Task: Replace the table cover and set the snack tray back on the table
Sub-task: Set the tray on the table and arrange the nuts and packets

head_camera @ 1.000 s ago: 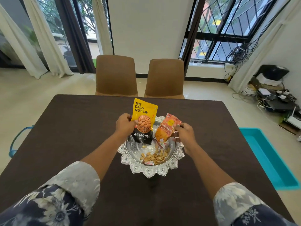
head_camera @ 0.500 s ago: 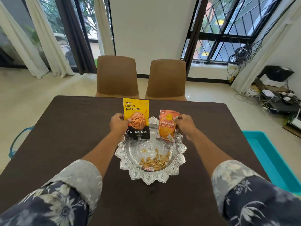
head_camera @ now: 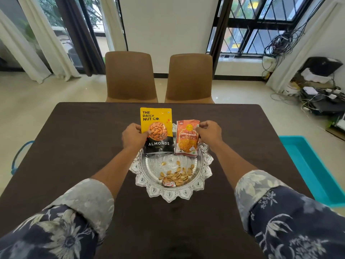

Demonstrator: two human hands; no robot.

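A dark brown table cover (head_camera: pixel 74 146) lies flat over the whole table. On its middle sits an ornate silver snack tray (head_camera: pixel 203 171) with loose nut shells and a small wrapped sweet in its near half. My left hand (head_camera: pixel 133 137) grips the left edge of a yellow and black almond packet (head_camera: pixel 156 130), held upright at the tray's far left. My right hand (head_camera: pixel 210 132) pinches the top right corner of an orange garlic bhujia packet (head_camera: pixel 187 137), which stands upright beside the almonds, its bottom on the tray's far side.
Two brown chairs (head_camera: pixel 130 77) (head_camera: pixel 189 79) stand at the table's far edge. A teal tub (head_camera: pixel 313 165) lies on the floor to the right, a blue handle (head_camera: pixel 18 156) to the left. Cables and devices clutter the right corner.
Both packets have gone from tilted to upright and side by side, shifted toward the tray's far edge. The hands moved slightly apart and away from me.
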